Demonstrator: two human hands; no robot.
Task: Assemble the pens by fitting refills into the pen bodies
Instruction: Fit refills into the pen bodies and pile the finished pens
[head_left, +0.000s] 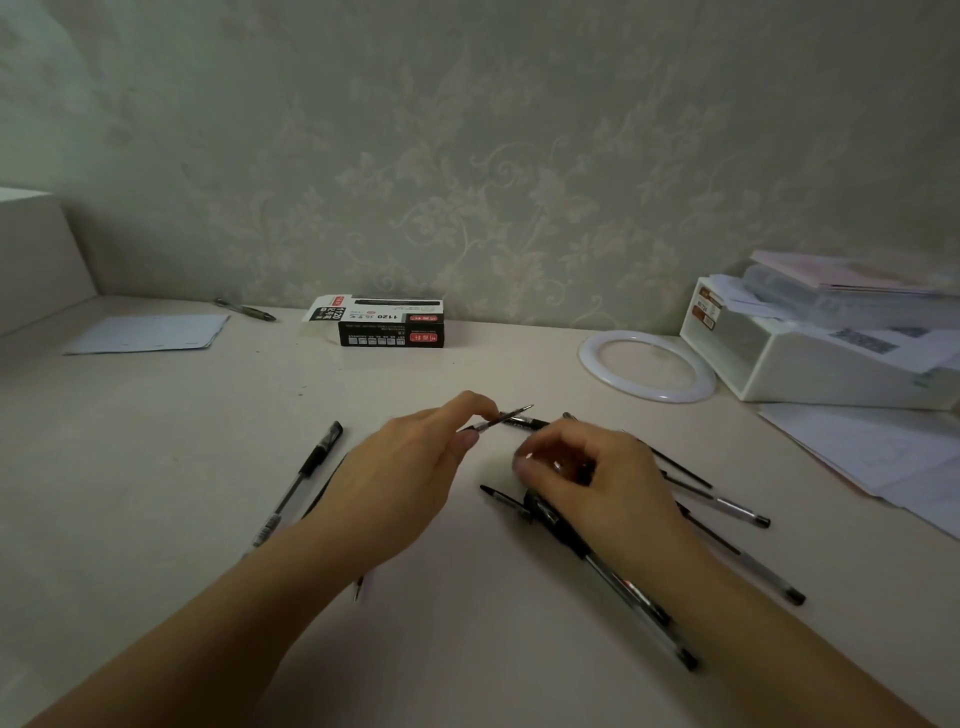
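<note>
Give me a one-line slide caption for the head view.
Left hand pinches a thin refill above the desk while the right hand reaches among scattered pens.

A pale desk is set against a wall papered in a faint floral pattern. Left of the desk, what may be a white cabinet side is seen. The light is dim.

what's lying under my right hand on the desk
Pens fan out from beneath the right hand, one pen running toward you. The hand covers their near ends, so the count is unclear.
</note>
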